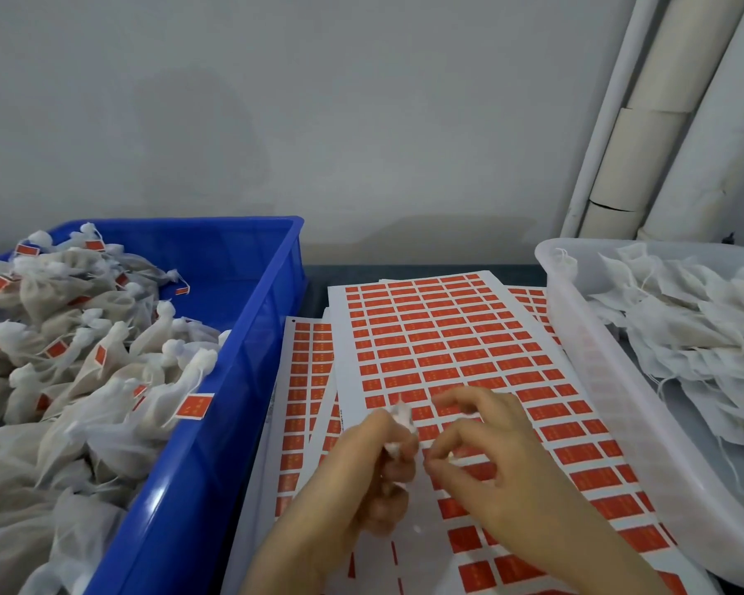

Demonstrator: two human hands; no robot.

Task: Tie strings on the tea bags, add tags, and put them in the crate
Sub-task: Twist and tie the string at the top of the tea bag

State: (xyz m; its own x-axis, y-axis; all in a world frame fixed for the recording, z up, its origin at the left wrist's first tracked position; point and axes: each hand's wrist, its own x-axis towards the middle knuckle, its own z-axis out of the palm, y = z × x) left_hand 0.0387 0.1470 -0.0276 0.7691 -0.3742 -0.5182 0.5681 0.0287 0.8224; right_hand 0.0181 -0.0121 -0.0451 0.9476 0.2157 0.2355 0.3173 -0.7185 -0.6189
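Note:
My left hand (361, 470) grips a white tea bag (402, 416) whose gathered top sticks out above the fingers. My right hand (486, 461) is just to its right, thumb and forefinger pinched together near the bag; what they pinch is too small to tell, perhaps the string. Both hands hover over sheets of red tag stickers (443, 332). The blue crate (250, 337) on the left holds several tied tea bags with red tags (82, 358).
A translucent white tub (576, 332) at the right holds several flat untied tea bags (683, 319). More sticker sheets (303, 380) lie under the top one. Cardboard tubes (645, 135) lean in the back right corner against a grey wall.

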